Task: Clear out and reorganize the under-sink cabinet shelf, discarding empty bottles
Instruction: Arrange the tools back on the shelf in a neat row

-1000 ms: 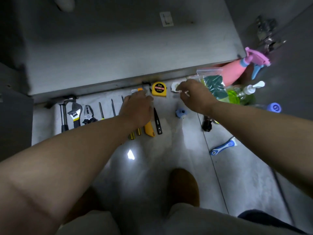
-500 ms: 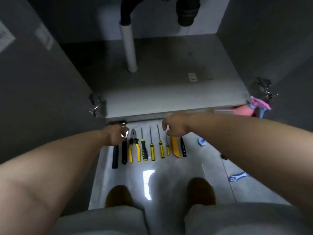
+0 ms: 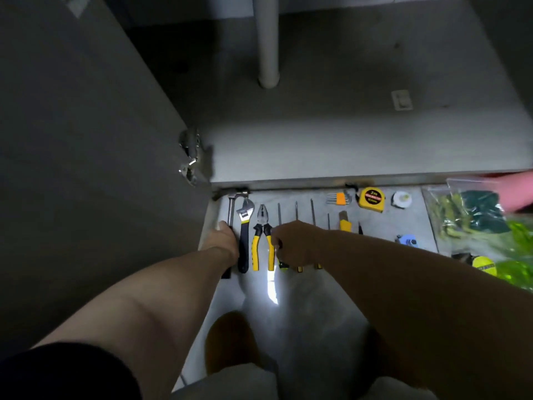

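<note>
On the floor (image 3: pixel 375 226) at the tool row's (image 3: pixel 262 215) nine o'clock end, the left hand (image 3: pixel 223 241) seems to grip the hammer (image 3: pixel 230 209), head-heavy, best held mid-handle; whether the right hand (image 3: pixel 291 243) holds anything I cannot tell.

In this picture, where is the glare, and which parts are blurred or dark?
Head view: a bright glare patch lies on the floor below the pliers; head view, right edge: motion blur smears the plastic bag and the green bottles; head view, left: the cabinet door is in deep shadow.
</note>
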A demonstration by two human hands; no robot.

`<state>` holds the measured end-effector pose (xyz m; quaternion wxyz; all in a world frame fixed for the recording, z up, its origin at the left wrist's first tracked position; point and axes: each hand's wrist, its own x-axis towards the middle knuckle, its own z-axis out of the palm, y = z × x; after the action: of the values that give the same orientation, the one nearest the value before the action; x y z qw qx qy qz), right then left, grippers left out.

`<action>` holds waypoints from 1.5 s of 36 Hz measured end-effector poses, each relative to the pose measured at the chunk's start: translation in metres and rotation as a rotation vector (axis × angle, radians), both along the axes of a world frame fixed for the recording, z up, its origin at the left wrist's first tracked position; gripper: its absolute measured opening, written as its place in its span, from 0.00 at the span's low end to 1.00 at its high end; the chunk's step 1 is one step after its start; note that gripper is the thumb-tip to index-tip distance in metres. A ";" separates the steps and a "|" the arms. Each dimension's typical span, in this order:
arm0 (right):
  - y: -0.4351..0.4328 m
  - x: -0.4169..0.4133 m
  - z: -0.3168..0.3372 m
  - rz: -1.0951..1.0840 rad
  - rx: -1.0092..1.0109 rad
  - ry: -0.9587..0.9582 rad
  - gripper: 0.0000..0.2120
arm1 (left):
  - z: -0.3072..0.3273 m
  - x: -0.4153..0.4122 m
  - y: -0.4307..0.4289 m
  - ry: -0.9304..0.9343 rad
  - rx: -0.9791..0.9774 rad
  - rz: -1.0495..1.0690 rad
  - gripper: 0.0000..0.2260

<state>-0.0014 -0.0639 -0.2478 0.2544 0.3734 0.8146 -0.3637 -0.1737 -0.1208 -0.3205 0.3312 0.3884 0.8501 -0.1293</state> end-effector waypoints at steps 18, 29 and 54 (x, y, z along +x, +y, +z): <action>0.007 0.004 -0.023 -0.065 -0.071 -0.059 0.17 | 0.003 0.002 0.002 -0.895 0.025 0.755 0.06; 0.009 -0.005 -0.007 -0.453 -0.320 0.049 0.26 | 0.041 0.028 -0.015 -1.297 -0.149 0.569 0.23; 0.088 0.045 0.022 -0.861 -0.470 0.344 0.11 | -0.033 0.012 -0.014 -0.162 0.214 0.299 0.10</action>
<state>0.0432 0.0239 -0.2261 0.0209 0.5423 0.5137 -0.6646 -0.1621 -0.1344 -0.3534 0.3710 0.2999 0.8778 0.0440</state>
